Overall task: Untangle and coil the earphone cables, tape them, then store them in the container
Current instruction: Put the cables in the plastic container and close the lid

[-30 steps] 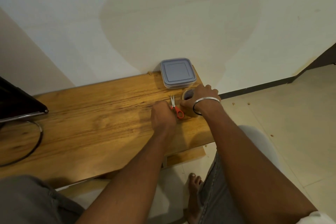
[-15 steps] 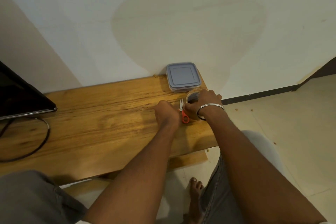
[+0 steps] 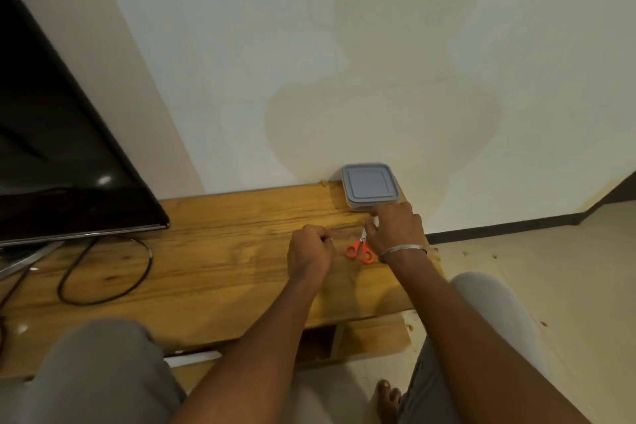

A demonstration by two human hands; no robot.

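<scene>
Since a second ago the scissors [image 3: 360, 249] lie fully exposed, the right hand [image 3: 395, 231] having shifted toward the container [image 3: 371, 185]. Left of the scissors, the left hand [image 3: 309, 250] is clenched, probably pinning a coiled cable, though no earphones show. Right of them, whether the right hand grips anything, I cannot tell. Behind it, the container sits lidded.

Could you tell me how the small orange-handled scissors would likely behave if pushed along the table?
The small orange-handled scissors lie flat on the smooth wooden table, so they would probably slide rather than roll. They look small, likely light and rigid.
</scene>
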